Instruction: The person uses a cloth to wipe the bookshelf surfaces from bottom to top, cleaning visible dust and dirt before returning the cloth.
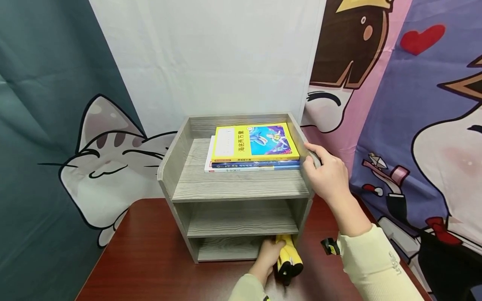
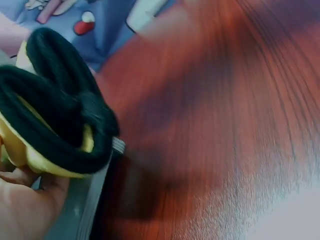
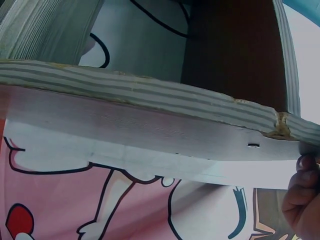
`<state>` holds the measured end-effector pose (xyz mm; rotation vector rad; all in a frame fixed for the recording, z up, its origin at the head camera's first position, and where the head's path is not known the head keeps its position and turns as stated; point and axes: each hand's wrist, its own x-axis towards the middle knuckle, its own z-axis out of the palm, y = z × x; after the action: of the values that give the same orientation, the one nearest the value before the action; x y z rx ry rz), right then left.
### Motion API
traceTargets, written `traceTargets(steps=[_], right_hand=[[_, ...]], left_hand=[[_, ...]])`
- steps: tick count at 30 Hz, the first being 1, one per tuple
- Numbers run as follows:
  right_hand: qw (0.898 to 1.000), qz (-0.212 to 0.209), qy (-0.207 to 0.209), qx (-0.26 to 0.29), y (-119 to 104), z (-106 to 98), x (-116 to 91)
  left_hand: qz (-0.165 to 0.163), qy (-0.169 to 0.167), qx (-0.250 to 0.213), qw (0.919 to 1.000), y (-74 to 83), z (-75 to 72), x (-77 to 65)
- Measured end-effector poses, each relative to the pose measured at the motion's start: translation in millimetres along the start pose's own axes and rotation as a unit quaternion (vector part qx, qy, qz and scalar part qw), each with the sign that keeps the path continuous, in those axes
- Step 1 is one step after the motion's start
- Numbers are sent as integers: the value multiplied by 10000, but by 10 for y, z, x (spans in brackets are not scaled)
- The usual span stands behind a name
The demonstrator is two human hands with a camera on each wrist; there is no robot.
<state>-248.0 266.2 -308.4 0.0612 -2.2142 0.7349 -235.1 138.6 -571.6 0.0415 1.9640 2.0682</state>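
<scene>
Your left hand point(image 1: 269, 253) grips a yellow-and-black, seemingly plush bundle point(image 1: 288, 253), your right hand point(image 1: 331, 172) a grey wood-grain shelf unit point(image 1: 241, 189); snagging could tilt it

Right arm: pale cream-yellow fabric sleeve point(image 1: 370, 261), soft and creased at the wrist, finely ribbed further up; dark lettering point(image 1: 395, 264) printed along it, too small for me to read with certainty. At that wrist I note a small black block-shaped device point(image 1: 330, 246) bearing a yellow-green marking. Left arm: matching pale cream-yellow fabric sleeve point(image 1: 246, 287); a small black-and-yellow piece point(image 1: 266, 298) shows at its edge, mostly cut off. Right hand point(image 1: 330, 175) and left hand point(image 1: 269, 253) are bare.
</scene>
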Motion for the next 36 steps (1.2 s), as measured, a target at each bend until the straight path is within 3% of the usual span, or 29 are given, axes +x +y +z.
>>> traceTargets(steps=[7,11,15,20,22,26,32,36], right_hand=[[9999,31,46,142,28,5,5],[9998,-15,87,156,58,13,6],[9997,-74,100,189,67,29,0],[9996,-95,131,216,56,44,-8],[9997,-105,119,207,49,46,-13],[9996,-147,126,189,33,41,-16],[9993,-341,129,18,67,22,36],[9990,-434,132,-24,103,25,32]], left_hand=[[-319,26,-1025,9942,187,0,-33],[-281,-187,-1864,9819,238,10,-56],[-265,-644,-2629,9623,230,-16,-93],[-370,-1373,-2926,9456,189,-113,-174],[-505,-1498,-2929,9430,170,-139,-218],[-444,-1204,-3027,9444,181,-71,-276],[-177,-93,-3147,9490,304,173,-231],[-394,472,-3103,9486,393,222,-182]])
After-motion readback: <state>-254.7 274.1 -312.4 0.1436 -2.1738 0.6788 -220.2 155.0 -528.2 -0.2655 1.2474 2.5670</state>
